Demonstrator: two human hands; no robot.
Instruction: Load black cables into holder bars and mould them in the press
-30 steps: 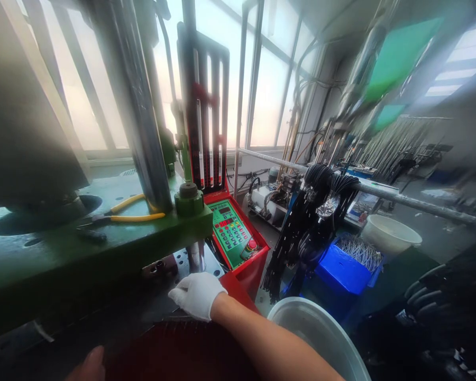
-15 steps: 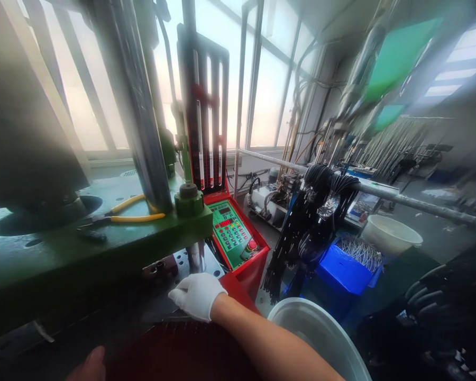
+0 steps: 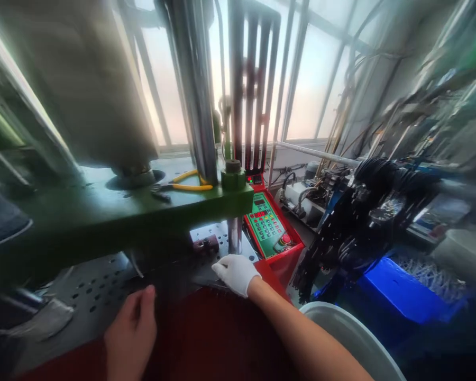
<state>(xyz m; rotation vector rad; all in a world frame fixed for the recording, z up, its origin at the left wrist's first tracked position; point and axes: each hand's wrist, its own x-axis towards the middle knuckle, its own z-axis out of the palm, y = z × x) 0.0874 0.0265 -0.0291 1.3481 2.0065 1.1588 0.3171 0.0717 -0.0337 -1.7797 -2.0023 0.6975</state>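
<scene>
My right hand wears a white glove and lies at the front edge of the press bed, below a steel post. Its fingers are closed in a pinch; whatever they hold is hidden. My bare left hand is lower and to the left, in front of the dark shadow under the green press plate. The thumb points up, a little apart from the bent fingers, and I see nothing in them. Behind my right hand, a small brownish metal block sits on the perforated bed plate.
Yellow-handled pliers lie on the green plate. A red control box with a green keypad stands right of the bed. Black cable bundles hang from a rail. Below are a pale tub and a blue bin.
The view has swung left, so the press and control box sit further right. My left hand has come up further into view. My right hand stays at the bed edge, still pinched.
</scene>
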